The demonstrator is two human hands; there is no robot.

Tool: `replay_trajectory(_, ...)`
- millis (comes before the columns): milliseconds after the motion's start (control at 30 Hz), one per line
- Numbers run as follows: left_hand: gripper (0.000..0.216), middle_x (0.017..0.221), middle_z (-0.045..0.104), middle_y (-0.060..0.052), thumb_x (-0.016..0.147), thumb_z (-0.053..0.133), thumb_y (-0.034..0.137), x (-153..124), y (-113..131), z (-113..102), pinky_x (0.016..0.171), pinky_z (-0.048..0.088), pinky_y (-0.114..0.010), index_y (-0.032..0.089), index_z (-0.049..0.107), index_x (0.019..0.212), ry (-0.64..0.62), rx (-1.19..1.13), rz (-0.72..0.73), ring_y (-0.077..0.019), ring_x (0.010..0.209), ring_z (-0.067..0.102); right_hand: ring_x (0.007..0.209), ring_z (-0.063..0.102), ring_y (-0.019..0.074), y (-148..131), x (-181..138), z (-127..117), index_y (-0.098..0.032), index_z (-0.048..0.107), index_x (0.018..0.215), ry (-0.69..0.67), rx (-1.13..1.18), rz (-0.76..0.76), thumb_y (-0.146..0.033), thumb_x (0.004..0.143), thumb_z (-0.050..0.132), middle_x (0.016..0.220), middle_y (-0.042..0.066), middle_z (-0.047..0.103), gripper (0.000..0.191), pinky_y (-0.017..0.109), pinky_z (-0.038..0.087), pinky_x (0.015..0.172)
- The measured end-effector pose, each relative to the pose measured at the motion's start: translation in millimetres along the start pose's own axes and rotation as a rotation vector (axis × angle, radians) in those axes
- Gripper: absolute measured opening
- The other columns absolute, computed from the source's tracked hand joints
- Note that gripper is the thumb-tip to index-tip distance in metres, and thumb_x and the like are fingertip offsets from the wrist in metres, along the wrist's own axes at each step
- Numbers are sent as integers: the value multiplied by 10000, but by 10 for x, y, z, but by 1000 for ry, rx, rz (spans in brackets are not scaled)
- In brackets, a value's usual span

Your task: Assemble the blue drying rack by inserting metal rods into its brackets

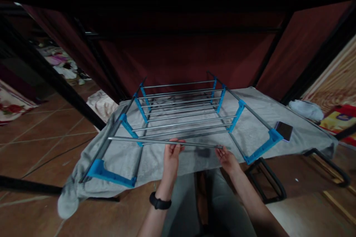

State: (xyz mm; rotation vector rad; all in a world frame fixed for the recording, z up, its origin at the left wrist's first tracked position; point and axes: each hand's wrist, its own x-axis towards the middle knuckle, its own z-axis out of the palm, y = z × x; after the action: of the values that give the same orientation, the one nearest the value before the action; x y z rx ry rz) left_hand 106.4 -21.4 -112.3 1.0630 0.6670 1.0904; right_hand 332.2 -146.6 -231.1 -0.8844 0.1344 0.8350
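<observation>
Both hands are holding one loose metal rod across the near side of the rack: the left hand is gripping it around the middle, and the right hand is pinching it close to its right end. The hands are sitting apart from each other, probably because two spaced grips are keeping such a long, thin piece steady and nearly level. The rod's left end is reaching over the rack's left side — whether it is touching the tube there, I cannot tell. The rack is lying on a grey blanket, which is likely giving it a soft, flat bed. Its near left blue support and near right blue support are standing with no bar between them, so the hands are having open room there, while fixed bars are filling the far part. The blanket's near edge is running just in front of the person's lap, leaving little depth on that side. A red cloth is closing off the far side, and a phone is lying just beside the near right support.
</observation>
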Motion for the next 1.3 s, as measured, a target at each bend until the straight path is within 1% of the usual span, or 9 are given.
replay_trajectory(200, 433, 1003, 696, -75, 863, 634, 375, -90, -60, 284, 939, 475, -367, 229, 494, 1246, -122, 131, 75, -211, 985, 657, 741, 701, 131, 305, -324, 323, -238, 639, 781, -80, 43, 95, -85, 804, 610, 766, -26, 709, 158, 292, 624, 770)
replay_trajectory(300, 429, 1002, 671, -54, 938, 512, 370, -167, -94, 350, 959, 447, -370, 226, 433, 1333, -175, 254, 121, -184, 976, 632, 728, 695, 114, 388, -556, 571, -197, 651, 806, -96, 99, 249, -85, 841, 562, 775, 2, 716, 147, 238, 606, 736)
replay_trajectory(433, 421, 936, 630, -33, 983, 402, 363, -146, 83, 331, 880, 466, -344, 223, 396, 1380, -198, 459, 224, -166, 891, 608, 716, 692, 132, 360, -801, 770, -127, 669, 863, -260, -27, 549, -172, 875, 566, 833, 81, 727, 113, 247, 586, 689)
replay_trajectory(500, 435, 920, 631, -34, 992, 372, 359, -82, 236, 286, 848, 474, -333, 223, 380, 1405, -221, 569, 273, -168, 865, 611, 654, 670, 123, 308, -861, 804, -124, 671, 863, -306, -129, 578, -184, 851, 598, 796, 75, 719, 95, 247, 569, 648)
replay_trajectory(633, 378, 1116, 658, -94, 983, 400, 327, 41, 410, 162, 899, 476, -350, 218, 464, 1340, -291, 761, 402, -202, 1019, 626, 667, 658, 120, 152, -865, 841, -152, 678, 870, -302, -188, 399, -213, 794, 649, 787, 52, 715, 101, 247, 542, 657)
replay_trajectory(733, 312, 1182, 657, -110, 973, 413, 282, 86, 356, 58, 940, 477, -376, 206, 537, 1250, -272, 844, 497, -220, 1103, 612, 720, 670, 140, -9, -839, 904, -166, 682, 875, -275, -226, 226, -249, 737, 701, 822, 55, 726, 162, 268, 538, 692)
replay_trajectory(867, 322, 1137, 679, -94, 957, 415, 210, 95, 221, -53, 926, 481, -405, 217, 577, 1235, -277, 1014, 574, -232, 1061, 622, 735, 672, 164, -217, -841, 1022, -178, 680, 877, -264, -282, 80, -276, 667, 762, 833, 60, 732, 246, 298, 533, 698)
replay_trajectory(1133, 338, 1072, 692, -70, 941, 402, 156, 100, 24, -263, 854, 470, -391, 233, 611, 1195, -327, 1278, 556, -236, 983, 630, 871, 682, 202, -382, -853, 1098, -222, 662, 917, -236, -268, -151, -350, 648, 804, 935, 52, 741, 330, 358, 544, 785)
replay_trajectory(1300, 334, 1017, 696, -82, 944, 386, 166, 140, -106, -496, 817, 465, -384, 213, 631, 1165, -334, 1371, 524, -241, 946, 649, 887, 691, 217, -409, -777, 1045, -241, 639, 907, -203, -174, -195, -350, 618, 833, 885, 20, 729, 365, 385, 548, 814)
